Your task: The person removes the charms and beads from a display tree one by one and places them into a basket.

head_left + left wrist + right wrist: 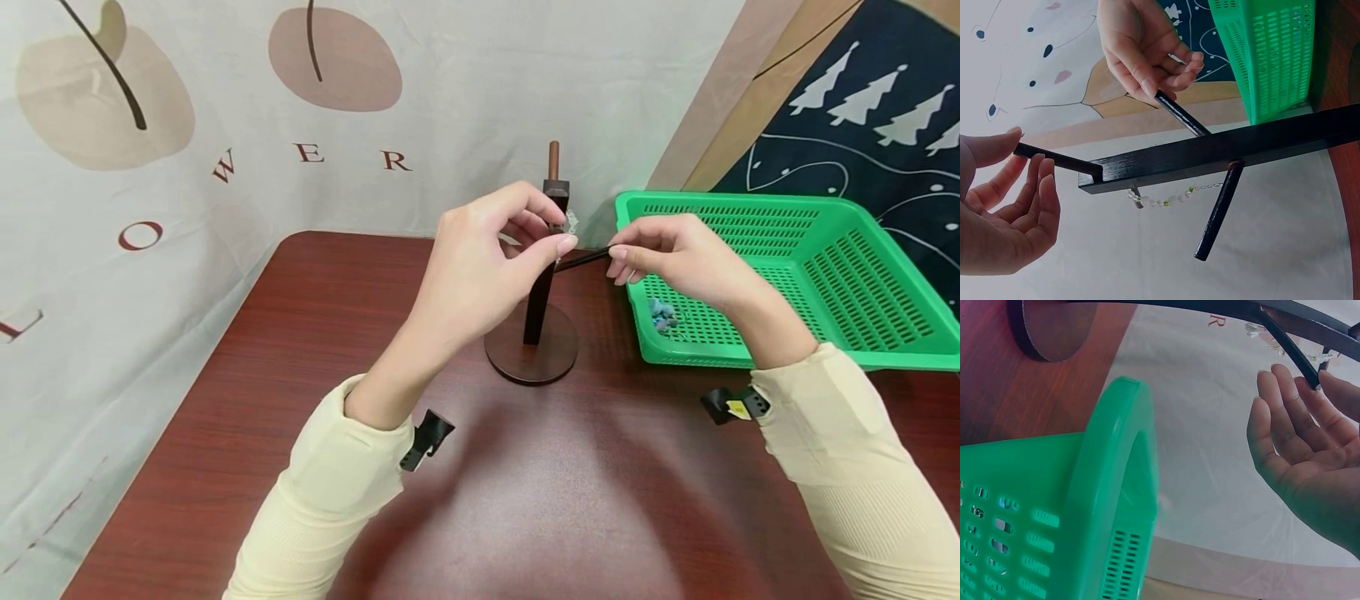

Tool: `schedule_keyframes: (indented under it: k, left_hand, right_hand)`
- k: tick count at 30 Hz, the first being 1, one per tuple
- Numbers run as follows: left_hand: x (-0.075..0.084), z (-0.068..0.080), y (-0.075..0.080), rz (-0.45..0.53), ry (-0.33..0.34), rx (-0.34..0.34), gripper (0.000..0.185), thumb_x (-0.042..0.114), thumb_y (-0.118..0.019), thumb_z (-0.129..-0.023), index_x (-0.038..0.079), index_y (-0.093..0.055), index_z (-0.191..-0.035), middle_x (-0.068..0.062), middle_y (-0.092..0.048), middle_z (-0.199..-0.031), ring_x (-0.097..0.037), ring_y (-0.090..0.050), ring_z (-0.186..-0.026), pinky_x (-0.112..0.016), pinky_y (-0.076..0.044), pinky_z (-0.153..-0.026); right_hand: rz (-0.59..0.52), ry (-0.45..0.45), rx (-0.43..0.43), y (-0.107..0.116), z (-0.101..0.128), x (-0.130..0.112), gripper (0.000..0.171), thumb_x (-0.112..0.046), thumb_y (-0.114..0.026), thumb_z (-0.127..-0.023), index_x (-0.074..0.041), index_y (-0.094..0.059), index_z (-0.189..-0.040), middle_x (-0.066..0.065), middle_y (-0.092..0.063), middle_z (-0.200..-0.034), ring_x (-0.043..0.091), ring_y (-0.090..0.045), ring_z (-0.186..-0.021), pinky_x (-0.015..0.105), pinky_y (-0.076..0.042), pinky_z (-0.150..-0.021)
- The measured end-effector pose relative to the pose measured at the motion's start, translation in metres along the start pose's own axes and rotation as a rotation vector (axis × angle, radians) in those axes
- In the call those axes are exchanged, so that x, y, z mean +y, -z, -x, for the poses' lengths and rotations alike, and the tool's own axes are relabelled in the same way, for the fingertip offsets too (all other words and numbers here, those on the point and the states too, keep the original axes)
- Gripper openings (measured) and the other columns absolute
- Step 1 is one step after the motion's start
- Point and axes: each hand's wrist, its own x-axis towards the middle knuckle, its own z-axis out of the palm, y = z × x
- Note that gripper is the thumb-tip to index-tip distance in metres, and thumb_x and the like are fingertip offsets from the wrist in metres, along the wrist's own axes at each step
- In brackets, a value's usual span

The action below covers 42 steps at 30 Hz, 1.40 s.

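A dark wooden stand has an upright post (537,308) on a round base (558,354), with several pegs sticking out of the post. My left hand (483,258) is by the top and pinches the end of one peg (1063,162) between thumb and fingers. From the other side, my right hand (686,258) holds the tip of a lower black peg (585,259), its other fingers loosely spread. Behind the post hangs a bracelet (1173,200) of clear and green beads with a thin chain. Another black peg (1216,219) points away, untouched.
A green perforated plastic basket (855,363) stands right of the stand, under my right forearm. Small blue-grey items (662,315) lie in its near left corner. A printed cloth (480,75) hangs behind the reddish-brown table (337,333).
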Motion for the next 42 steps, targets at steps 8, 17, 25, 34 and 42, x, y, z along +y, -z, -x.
schedule_keyframes:
  k: [8,17,25,34,42]
  left_hand:
    - [0.002,0.0,-0.002,-0.031,-0.003,0.01,0.009,0.01,-0.068,-0.081,0.006,-0.064,-0.088,0.002,-0.064,-0.08,-0.005,-0.058,-0.073,-0.019,-0.048,-0.067]
    - [0.001,-0.001,-0.001,-0.041,0.001,0.007,0.007,0.009,-0.067,-0.082,0.006,-0.064,-0.088,0.002,-0.064,-0.08,-0.004,-0.058,-0.074,-0.019,-0.048,-0.067]
    - [-0.001,-0.001,0.004,-0.067,-0.007,0.016,0.005,0.006,-0.064,-0.083,0.005,-0.064,-0.088,0.002,-0.063,-0.083,-0.003,-0.057,-0.073,-0.017,-0.047,-0.067]
    - [-0.008,-0.005,0.012,-0.065,-0.024,0.023,0.006,0.002,-0.062,-0.083,0.003,-0.065,-0.089,-0.003,-0.064,-0.082,-0.007,-0.058,-0.073,-0.02,-0.048,-0.067]
    - [-0.01,-0.01,0.027,-0.084,0.032,-0.006,0.01,0.0,-0.06,-0.084,0.001,-0.066,-0.092,-0.005,-0.065,-0.083,-0.011,-0.058,-0.073,-0.024,-0.048,-0.069]
  right_hand:
    - [0.004,0.005,0.003,0.0,0.001,0.0,0.018,-0.015,-0.056,-0.091,0.001,-0.064,-0.095,0.013,-0.066,-0.079,0.019,-0.063,-0.072,0.03,-0.051,-0.067]
    - [0.0,-0.014,0.005,0.0,0.001,0.0,0.018,-0.016,-0.057,-0.091,0.0,-0.064,-0.096,0.012,-0.066,-0.08,0.019,-0.063,-0.073,0.03,-0.051,-0.068]
    - [0.004,-0.05,-0.004,0.001,0.003,0.0,0.024,-0.022,-0.054,-0.093,-0.001,-0.064,-0.098,0.01,-0.066,-0.082,0.021,-0.063,-0.076,0.029,-0.05,-0.071]
    - [-0.001,-0.078,0.009,0.002,0.004,0.002,0.025,-0.024,-0.054,-0.093,-0.001,-0.064,-0.096,0.007,-0.066,-0.082,0.027,-0.062,-0.078,0.029,-0.05,-0.072]
    - [-0.003,-0.108,0.009,0.003,0.007,0.002,0.023,-0.022,-0.057,-0.091,-0.001,-0.064,-0.099,0.006,-0.066,-0.081,0.026,-0.062,-0.079,0.026,-0.05,-0.071]
